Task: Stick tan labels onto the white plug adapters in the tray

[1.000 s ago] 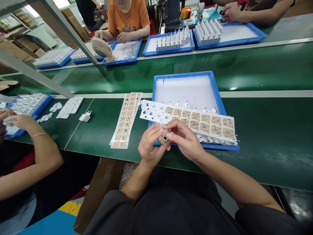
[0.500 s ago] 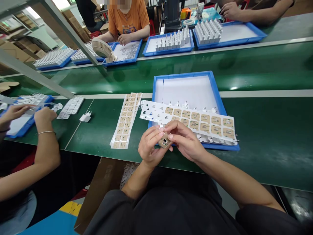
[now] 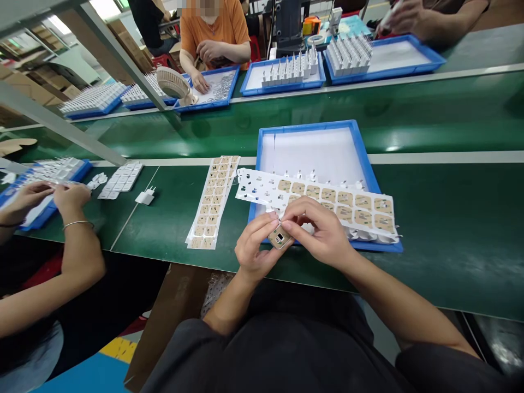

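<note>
My left hand (image 3: 256, 246) and my right hand (image 3: 321, 232) meet at the near edge of the green bench, both pinched on one small white charger plug (image 3: 279, 238) whose face carries a tan sticker. Just beyond my fingers a sticker sheet (image 3: 327, 201) lies across the near end of a blue tray (image 3: 364, 158); its left part is peeled bare, its right part still holds tan stickers. Small white plugs show under the sheet in the tray. A second sticker sheet (image 3: 213, 201) lies to the left on the bench.
A co-worker's hands (image 3: 57, 194) work at a blue tray (image 3: 49, 177) on my left, with white plugs (image 3: 120, 179) and a single plug (image 3: 145, 196) beside it. Across the green conveyor belt (image 3: 429, 114), other people sit at blue trays of upright plugs (image 3: 286, 68).
My hands have turned the plug slightly between the fingers, staying in place. The co-worker on the left has moved both hands over their tray. The person in orange opposite has shifted their hands.
</note>
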`<state>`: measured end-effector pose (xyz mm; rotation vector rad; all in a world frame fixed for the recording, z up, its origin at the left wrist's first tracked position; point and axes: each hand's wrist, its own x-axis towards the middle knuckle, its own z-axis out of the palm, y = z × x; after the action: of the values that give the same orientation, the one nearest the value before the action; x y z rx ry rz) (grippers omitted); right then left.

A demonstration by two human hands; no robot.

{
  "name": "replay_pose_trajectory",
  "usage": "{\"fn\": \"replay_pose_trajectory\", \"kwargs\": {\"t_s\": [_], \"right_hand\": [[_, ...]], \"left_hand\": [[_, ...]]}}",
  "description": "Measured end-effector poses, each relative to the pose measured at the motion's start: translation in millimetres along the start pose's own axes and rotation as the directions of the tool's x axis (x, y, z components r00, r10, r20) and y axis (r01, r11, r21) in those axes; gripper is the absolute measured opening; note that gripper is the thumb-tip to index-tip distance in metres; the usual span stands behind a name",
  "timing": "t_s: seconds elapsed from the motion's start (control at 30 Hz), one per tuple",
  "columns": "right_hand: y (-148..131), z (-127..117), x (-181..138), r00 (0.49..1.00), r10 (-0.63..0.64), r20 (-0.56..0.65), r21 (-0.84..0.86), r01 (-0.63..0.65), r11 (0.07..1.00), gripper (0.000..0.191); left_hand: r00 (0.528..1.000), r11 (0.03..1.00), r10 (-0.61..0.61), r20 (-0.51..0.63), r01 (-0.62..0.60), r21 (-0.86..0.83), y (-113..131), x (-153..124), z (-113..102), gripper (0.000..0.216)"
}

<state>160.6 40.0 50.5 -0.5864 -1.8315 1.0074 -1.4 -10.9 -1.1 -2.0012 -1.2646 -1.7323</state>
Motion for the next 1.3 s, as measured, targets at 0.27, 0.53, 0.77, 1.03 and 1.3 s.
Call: {"fn": "replay_pose_trajectory", "kwargs": {"t_s": [0.27,0.53,0.77,1.03,1.3], "right_hand": [[9,11,-7,0.902,-0.422,0.093,-0.342,0.427,0.837,0.01],[7,18,0,0.967,-0.253,-0.037,-0.282,0.233,0.931,0.009],[14,21,-4,0.914,-0.405,-0.029,-0.391,0.363,0.846,0.014],[2,22,-6,0.998,0.063,0.023,0.127,-0.066,0.99,0.006],[6,31,-10,0.962,0.248,0.112,0.571,-0.266,0.776,0.005]], "left_hand": [[0.986,0.987,-0.159,-0.041,0.16,0.026,-13,-1,-12,0.044],[0.998,0.998,0.059,0.011,-0.059,0.019,-11,3,-19,0.047],[1.0,1.0,0.019,0.008,-0.019,-0.006,-9,0,-20,0.053],[0.995,0.995,0.095,-0.031,-0.094,0.018,-10,-4,-14,0.045],[0.984,0.983,0.151,-0.092,-0.139,0.122,-7,-5,-9,0.038]]}}
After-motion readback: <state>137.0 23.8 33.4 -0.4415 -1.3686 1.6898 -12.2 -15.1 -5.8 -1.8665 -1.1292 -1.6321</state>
